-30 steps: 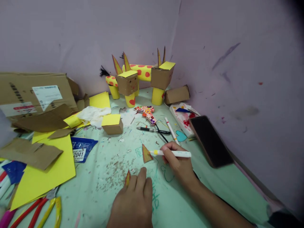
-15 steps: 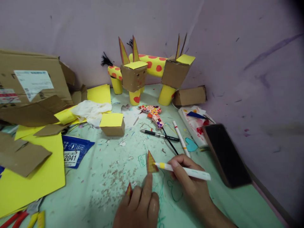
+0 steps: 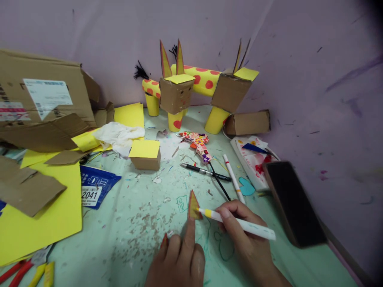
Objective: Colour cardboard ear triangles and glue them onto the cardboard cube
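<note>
My right hand grips a white marker with a yellow band, its tip touching a small cardboard triangle. The triangle lies flat on the table, yellow inside with reddish-brown edges. My left hand presses the triangle's lower edge with an outstretched index finger, the other fingers curled. Beside its thumb side shows the reddish tip of a second triangle; the hand hides the rest. Beyond the hands stands a small cardboard box with a yellow top.
Two spotted cardboard animals stand by the wall. A flowery glue gun, a black pen, a red-capped marker and a phone lie ahead and right. Yellow sheets, cardboard scraps and red-and-yellow-handled pliers lie left.
The whole view has shifted slightly, moving most things rightward. The marker tip stays on the triangle, and less of the second triangle's yellow face shows beside my left hand.
</note>
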